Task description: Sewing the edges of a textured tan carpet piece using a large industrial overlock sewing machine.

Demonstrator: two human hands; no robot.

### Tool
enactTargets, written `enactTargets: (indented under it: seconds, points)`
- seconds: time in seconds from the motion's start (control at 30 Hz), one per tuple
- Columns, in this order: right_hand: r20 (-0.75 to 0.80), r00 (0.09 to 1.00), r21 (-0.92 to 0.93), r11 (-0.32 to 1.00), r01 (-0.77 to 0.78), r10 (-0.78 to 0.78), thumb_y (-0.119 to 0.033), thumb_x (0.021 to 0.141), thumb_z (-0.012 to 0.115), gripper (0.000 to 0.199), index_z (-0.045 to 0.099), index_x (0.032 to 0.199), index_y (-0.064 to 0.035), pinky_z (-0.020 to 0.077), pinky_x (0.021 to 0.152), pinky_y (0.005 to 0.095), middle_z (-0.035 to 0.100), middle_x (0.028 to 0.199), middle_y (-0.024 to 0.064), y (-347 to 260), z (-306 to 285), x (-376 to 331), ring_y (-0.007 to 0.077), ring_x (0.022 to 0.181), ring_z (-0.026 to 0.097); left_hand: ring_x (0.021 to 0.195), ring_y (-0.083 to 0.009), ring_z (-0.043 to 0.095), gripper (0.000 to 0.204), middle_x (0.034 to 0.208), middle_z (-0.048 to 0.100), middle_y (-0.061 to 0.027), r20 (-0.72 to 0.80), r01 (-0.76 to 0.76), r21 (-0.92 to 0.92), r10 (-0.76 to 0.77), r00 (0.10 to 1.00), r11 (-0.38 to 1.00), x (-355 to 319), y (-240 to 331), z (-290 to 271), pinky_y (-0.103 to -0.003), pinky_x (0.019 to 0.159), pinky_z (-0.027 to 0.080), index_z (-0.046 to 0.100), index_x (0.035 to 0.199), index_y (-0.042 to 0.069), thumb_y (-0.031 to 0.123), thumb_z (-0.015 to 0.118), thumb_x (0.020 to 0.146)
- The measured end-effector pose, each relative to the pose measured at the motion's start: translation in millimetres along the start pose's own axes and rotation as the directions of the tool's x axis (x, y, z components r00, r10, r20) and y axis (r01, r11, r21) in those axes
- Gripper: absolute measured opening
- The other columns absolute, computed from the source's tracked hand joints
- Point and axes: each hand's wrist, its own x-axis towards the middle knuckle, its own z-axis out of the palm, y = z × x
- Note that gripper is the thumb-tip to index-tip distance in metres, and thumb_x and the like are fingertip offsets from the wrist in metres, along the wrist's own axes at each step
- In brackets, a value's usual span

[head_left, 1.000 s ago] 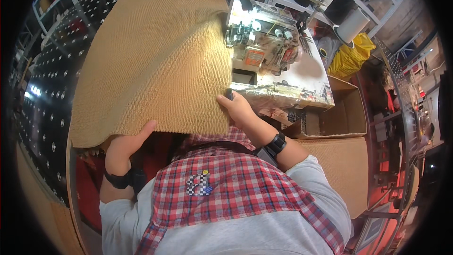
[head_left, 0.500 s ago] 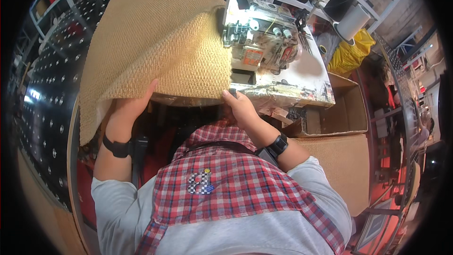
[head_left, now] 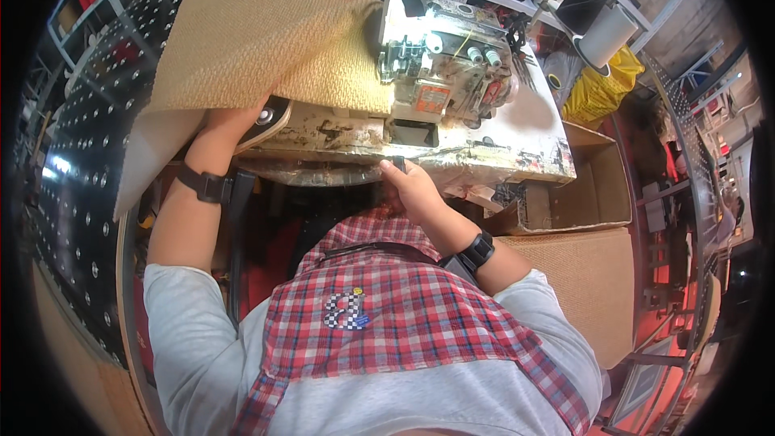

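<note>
A tan woven mat (head_left: 266, 40) lies over the left part of the sewing machine's table, its right edge beside the needle area of the sewing machine (head_left: 440, 56). My left hand (head_left: 230, 127) reaches beneath the mat's near edge, and its fingers are hidden there. Part of the mat's paler underside (head_left: 161, 141) shows left of that hand. At the table's front edge is my right hand (head_left: 416, 190), closed, thumb up, with a small dark thing (head_left: 399, 163) by the thumb; its kind cannot be made out. This hand is apart from the mat.
The worn white machine table (head_left: 500, 153) spreads around the machine. A cardboard box (head_left: 585, 186) stands at its right, near a yellow bag (head_left: 605, 85) and a white thread cone (head_left: 605, 36). A black dotted surface (head_left: 89, 194) curves along the left.
The mat's near edge has shifted away from me, baring the front of the table. My left hand has gone forward under it. My right hand has hardly moved.
</note>
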Motion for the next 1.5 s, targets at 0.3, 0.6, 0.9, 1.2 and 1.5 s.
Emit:
enactTargets:
  seconds: [0.3, 0.6, 0.9, 1.2, 1.5]
  points:
    - [0.008, 1.0, -0.016, 1.0, -0.007, 0.007, -0.031, 0.083, 0.05, 0.024, 0.047, 0.08, -0.0076, 0.0291, 0.036, 0.0216, 0.045, 0.059, 0.0011, -4, 2, 3, 0.0086, 0.044, 0.039, 0.11, -0.0288, 0.041, 0.041, 0.117, 0.047, -0.0124, -0.095, -0.06, 0.01, 0.06, 0.994, 0.998, 35, -5, 15, -0.038, 0.093, 0.031, 0.047, 0.115, 0.006, 0.029, 0.053, 0.082]
    - [-0.017, 1.0, 0.128, 0.992, 0.008, -0.006, -0.033, 0.084, 0.048, 0.027, 0.052, 0.09, -0.0072, 0.0337, 0.042, 0.0212, 0.056, 0.071, 0.0021, -39, 26, 31, 0.0097, 0.052, 0.049, 0.106, -0.0305, 0.044, 0.041, 0.113, 0.049, -0.016, -0.128, -0.055, -0.286, 0.019, 0.992, 0.957, -30, 64, -5, -0.038, 0.091, 0.034, 0.049, 0.113, 0.003, 0.027, 0.055, 0.079]
    - [-0.019, 1.0, 0.375, 0.927, 0.002, 0.005, -0.016, 0.081, 0.052, 0.023, 0.051, 0.097, -0.0004, 0.047, 0.059, 0.032, 0.057, 0.085, 0.0077, -47, 39, 17, 0.0192, 0.072, 0.057, 0.109, -0.0264, 0.043, 0.047, 0.118, 0.048, -0.0109, 0.35, 0.273, -0.496, -0.098, 0.932, 0.824, -153, 57, -45, -0.038, 0.092, 0.034, 0.044, 0.119, 0.008, 0.035, 0.049, 0.08]
    - [-0.1, 0.995, 0.168, 0.986, 0.02, -0.003, -0.021, 0.083, 0.05, 0.025, 0.049, 0.1, -0.0025, 0.0488, 0.058, 0.0309, 0.057, 0.085, 0.006, -30, 19, 38, 0.0165, 0.072, 0.057, 0.113, -0.0246, 0.041, 0.041, 0.12, 0.046, -0.0115, 0.525, 0.491, -0.847, -0.457, 0.718, -0.202, -154, -140, -103, -0.035, 0.094, 0.032, 0.041, 0.12, 0.004, 0.029, 0.033, 0.088]
    - [-0.055, 0.991, 0.17, 0.977, 0.132, -0.125, -0.024, 0.082, 0.052, 0.029, 0.05, 0.103, -0.0041, 0.0472, 0.059, 0.0296, 0.057, 0.089, 0.0065, -26, 29, 51, 0.018, 0.072, 0.056, 0.094, -0.0251, 0.054, 0.031, 0.104, 0.056, -0.0136, 0.655, 0.564, -0.744, -0.559, 0.508, -0.359, -69, -231, -51, -0.038, 0.082, 0.043, 0.049, 0.107, -0.002, 0.019, 0.046, 0.084]
